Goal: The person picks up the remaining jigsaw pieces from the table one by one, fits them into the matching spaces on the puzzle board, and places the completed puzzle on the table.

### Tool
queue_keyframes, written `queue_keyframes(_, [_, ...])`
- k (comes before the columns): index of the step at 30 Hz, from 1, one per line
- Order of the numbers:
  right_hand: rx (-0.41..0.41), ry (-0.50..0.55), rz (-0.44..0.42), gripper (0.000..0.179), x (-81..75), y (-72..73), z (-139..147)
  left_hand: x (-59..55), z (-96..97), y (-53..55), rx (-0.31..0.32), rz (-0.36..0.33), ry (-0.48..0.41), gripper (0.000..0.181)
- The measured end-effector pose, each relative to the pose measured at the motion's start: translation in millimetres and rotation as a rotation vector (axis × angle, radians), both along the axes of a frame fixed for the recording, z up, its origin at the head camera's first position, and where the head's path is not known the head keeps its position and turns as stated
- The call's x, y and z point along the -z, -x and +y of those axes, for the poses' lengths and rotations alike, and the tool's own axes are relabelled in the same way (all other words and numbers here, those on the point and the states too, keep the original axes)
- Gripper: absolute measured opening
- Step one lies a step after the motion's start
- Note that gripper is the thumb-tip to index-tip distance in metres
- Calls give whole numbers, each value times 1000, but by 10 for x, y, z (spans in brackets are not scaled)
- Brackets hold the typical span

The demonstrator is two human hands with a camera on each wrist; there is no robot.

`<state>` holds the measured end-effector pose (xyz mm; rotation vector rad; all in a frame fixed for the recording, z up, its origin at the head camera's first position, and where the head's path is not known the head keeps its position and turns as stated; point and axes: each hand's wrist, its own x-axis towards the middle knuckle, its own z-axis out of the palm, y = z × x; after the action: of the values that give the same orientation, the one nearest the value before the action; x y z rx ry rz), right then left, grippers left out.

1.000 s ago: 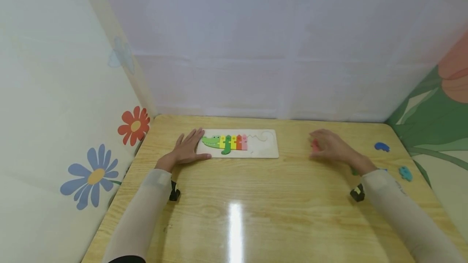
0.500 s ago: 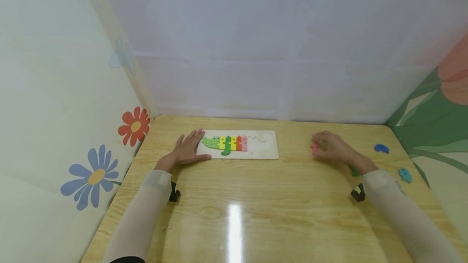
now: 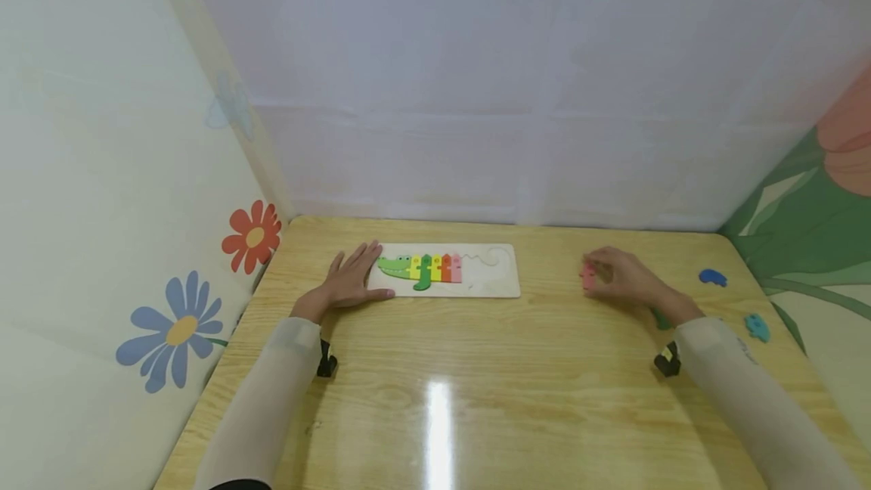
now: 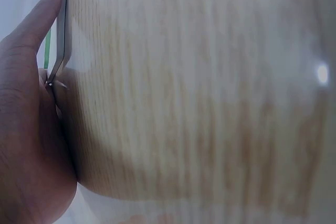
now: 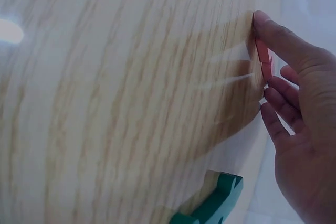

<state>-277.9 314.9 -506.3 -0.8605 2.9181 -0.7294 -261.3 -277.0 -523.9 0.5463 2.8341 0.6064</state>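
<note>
In the head view a pale puzzle board (image 3: 490, 282) lies at the back of the table, with a crocodile head (image 3: 395, 267) and several coloured body pieces fitted in its left part. My left hand (image 3: 348, 278) rests spread at the board's left end, thumb along the front edge and fingers along the left side. To the right of the board, my right hand (image 3: 619, 276) pinches a pinkish-red puzzle piece (image 3: 588, 277) between thumb and fingers, low over the table. The right wrist view shows that red piece (image 5: 265, 61) edge-on, partly hidden by the fingers.
A green piece (image 3: 660, 318) lies below the right wrist, also seen as a green puzzle piece (image 5: 215, 200) in the right wrist view. Farther right are a blue piece (image 3: 713, 277) and a turquoise piece (image 3: 756, 327). A pale wall (image 3: 476, 165) closes off the table's back.
My right hand has shifted very slightly right with the red piece, which shows more between the fingertips now. The left hand and the board keep their places.
</note>
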Motion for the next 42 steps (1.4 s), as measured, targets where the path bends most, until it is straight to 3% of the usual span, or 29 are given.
queue_keyframes(14, [-9,7,-10,70,20,30,21,-26,38,3,-11,-12,33,115])
queue_keyframes(27, [23,35,-13,59,23,-12,5,113,-29,97,-10,-11,45,123])
queue_keyframes(39, [56,61,-44,57,44,-9,-5,16,-3,42,-12,-25,59,120])
queue_keyframes(42, [54,57,-35,56,44,-13,-13,46,-10,55,-11,-29,45,120])
